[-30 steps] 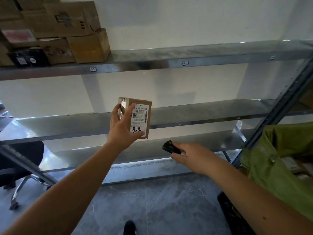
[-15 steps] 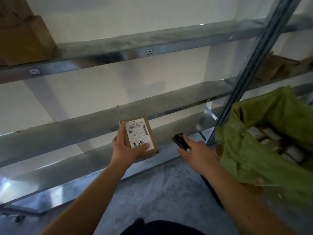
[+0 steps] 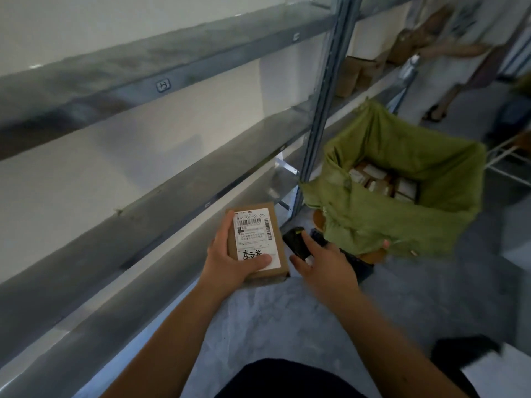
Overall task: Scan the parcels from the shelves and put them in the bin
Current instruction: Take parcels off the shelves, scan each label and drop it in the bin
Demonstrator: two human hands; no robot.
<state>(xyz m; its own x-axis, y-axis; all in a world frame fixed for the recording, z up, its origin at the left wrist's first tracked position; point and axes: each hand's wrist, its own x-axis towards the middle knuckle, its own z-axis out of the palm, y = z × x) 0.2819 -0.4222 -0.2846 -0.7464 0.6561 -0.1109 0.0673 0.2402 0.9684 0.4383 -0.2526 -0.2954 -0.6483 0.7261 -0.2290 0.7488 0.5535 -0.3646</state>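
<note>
- Closest to me, at the bottom of the view, my two forearms reach forward over the grey floor (image 3: 287,317), with dark clothing just below them.
- Just beyond, my left hand (image 3: 230,258) grips the parcel (image 3: 258,242), a small brown cardboard box: thumb laid across the lower end of its white label (image 3: 254,235), fingers curled round its left edge. The label faces up, barcode uncovered and readable.
- Right beside it, my right hand (image 3: 321,264) holds the black scanner (image 3: 296,239), fingers wrapped round the body and its head pointing up and away, close to the parcel's right edge but apart from it.
- I judge the step in hand to be the scan itself: parcel off the shelves, label presented, scanner near but not aimed at the barcode.
- The next move calls for tilting the scanner head left onto the barcode, or turning the parcel toward it, and keeping my thumb clear of the printed code.
- Further right stands the bin (image 3: 402,225), lined with a green bag and already holding several parcels; after the scan the box needs a short carry to the right and a drop inside.
- On the left, the metal shelves (image 3: 143,67) run away from me.
- Farthest off, blurred cardboard boxes (image 3: 356,73) sit on the next bay, with another person's legs beyond.
</note>
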